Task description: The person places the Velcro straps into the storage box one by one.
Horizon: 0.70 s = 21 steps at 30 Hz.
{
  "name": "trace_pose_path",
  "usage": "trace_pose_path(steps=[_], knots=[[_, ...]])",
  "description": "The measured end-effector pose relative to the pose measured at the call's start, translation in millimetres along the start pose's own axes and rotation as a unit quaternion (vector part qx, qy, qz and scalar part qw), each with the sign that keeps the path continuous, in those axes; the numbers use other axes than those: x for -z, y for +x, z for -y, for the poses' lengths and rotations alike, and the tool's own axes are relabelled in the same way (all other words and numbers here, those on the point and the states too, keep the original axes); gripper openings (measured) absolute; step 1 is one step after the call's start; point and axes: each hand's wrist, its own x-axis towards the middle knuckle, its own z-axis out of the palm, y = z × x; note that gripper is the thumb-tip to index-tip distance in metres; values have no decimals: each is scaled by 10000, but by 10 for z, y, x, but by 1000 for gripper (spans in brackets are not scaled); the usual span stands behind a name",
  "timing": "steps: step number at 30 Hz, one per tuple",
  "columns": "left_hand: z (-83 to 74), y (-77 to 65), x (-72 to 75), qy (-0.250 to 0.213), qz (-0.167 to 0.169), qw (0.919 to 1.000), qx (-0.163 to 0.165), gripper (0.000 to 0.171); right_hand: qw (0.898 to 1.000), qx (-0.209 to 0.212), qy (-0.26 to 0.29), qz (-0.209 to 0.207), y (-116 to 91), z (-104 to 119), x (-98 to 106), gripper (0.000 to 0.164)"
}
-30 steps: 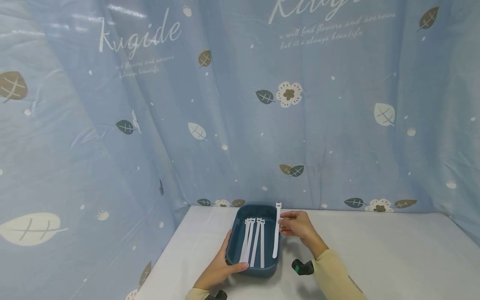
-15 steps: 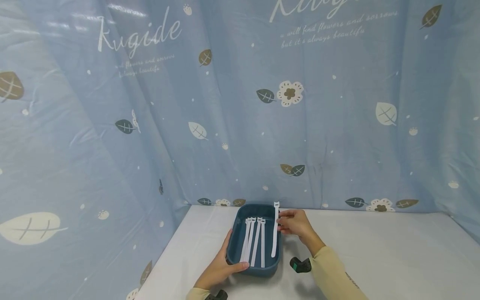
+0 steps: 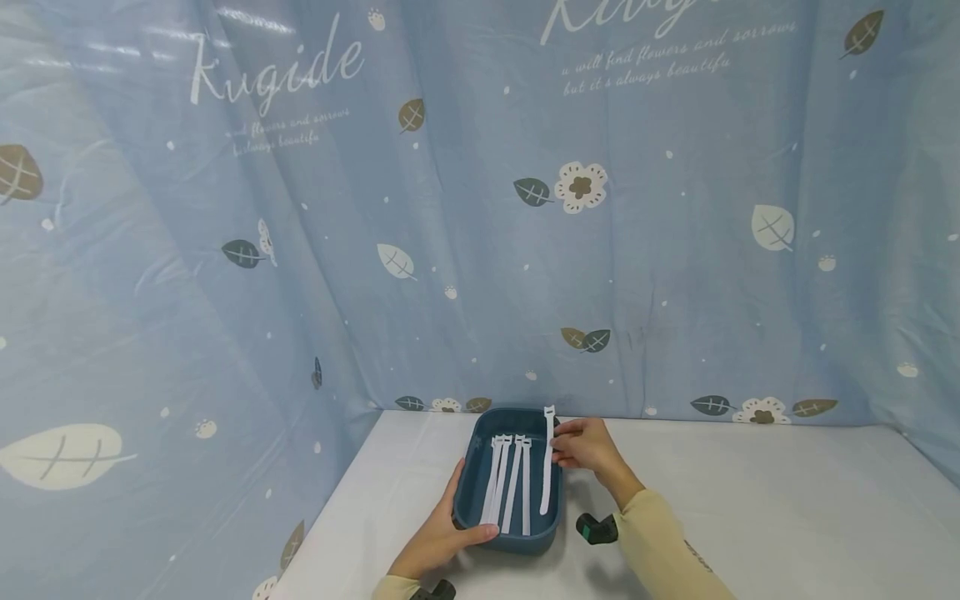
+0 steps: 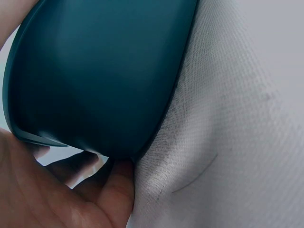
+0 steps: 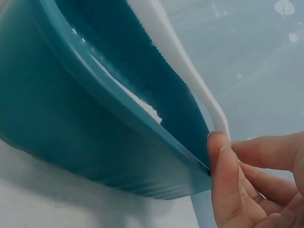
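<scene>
A dark teal plastic bin (image 3: 525, 543) stands on the white table. My left hand (image 3: 437, 533) holds its near left corner, thumb over the rim and fingers against the outside. In the left wrist view, fingertips (image 4: 121, 183) reach the bin's lower edge. My right hand (image 3: 592, 450) pinches a white hook-and-loop cable tie (image 3: 546, 475) between thumb and fingers, above the bin's right side. The tie's slotted head points away and its long tail toward me. Several similar white ties (image 3: 513, 487) lie lengthwise inside the bin, toward its left and middle.
A white cloth-covered table (image 3: 750, 500) extends to the right of the bin. Behind and to the left hangs a blue curtain (image 3: 480, 208) printed with leaves and flowers. Black wrist devices (image 3: 597, 529) are worn on both arms.
My right hand has moved slightly left with the cable tie, bringing it further over the bin. The left hand and the bin have stayed in place.
</scene>
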Motion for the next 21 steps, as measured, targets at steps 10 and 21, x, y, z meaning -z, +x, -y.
trace_pose_path(steps=[10, 21], knots=[[-7, -4, 10, -7, 34, 10000, -41, 124, 9985, -8, -532, -143, 26, 16, -60, 23], [2, 2, 1, 51, 32, 10000, -67, 123, 9956, 104, -911, -187, 48, 69, -120, 15]])
